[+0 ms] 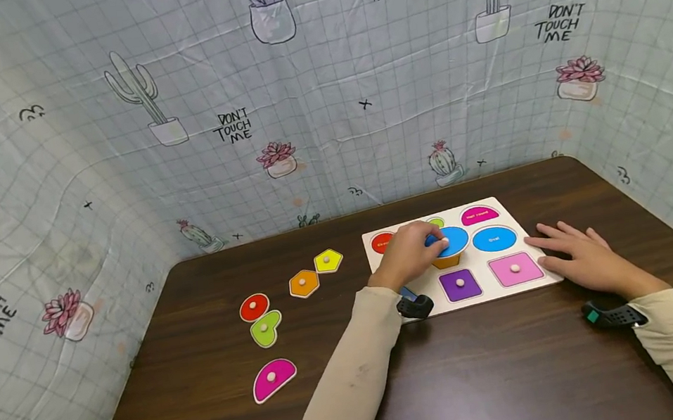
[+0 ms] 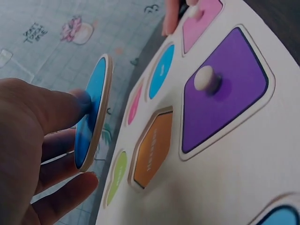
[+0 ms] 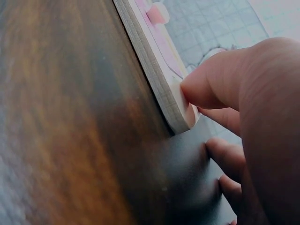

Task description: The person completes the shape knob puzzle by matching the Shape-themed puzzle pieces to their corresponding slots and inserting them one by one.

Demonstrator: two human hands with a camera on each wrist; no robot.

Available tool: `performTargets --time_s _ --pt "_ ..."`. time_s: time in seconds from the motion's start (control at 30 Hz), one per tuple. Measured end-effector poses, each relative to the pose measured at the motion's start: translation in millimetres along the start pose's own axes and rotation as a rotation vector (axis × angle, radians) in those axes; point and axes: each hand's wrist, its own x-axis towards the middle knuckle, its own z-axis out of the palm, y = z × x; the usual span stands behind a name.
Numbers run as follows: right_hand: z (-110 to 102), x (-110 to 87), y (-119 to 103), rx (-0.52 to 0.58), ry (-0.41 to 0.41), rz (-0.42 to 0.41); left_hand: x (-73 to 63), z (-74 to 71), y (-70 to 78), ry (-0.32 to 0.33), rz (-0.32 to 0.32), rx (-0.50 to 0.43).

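My left hand pinches the blue oval puzzle piece by its knob. The piece is tilted above the white puzzle board, and in the left wrist view its pale wooden edge shows apart from the board. Below it lies the orange hexagon recess; the blue oval recess is just to the right. A purple square piece and a pink rectangle piece sit in the board. My right hand rests at the board's right edge with fingers spread, thumb touching the corner.
Loose on the dark table to the left lie a red circle, a green heart, a magenta half round, an orange hexagon and a yellow pentagon. A patterned curtain surrounds the table's back and sides.
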Motion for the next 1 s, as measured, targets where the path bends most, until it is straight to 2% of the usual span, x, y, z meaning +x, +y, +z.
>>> performTargets --time_s 0.3,0.47,0.73,1.0 --pt "4.5 -2.7 -0.9 0.004 -0.001 0.010 -0.4 14.4 6.1 -0.016 -0.038 -0.129" --pt "1.3 -1.6 -2.3 0.001 0.006 0.010 2.2 18.1 7.6 0.001 -0.036 -0.132" --pt "-0.3 -1.3 -1.6 -0.004 -0.001 0.012 6.2 19.8 13.3 -0.017 -0.052 -0.131" --pt "1.0 -1.3 -1.6 -0.001 0.006 0.005 13.0 25.9 18.3 -0.011 -0.081 -0.184"
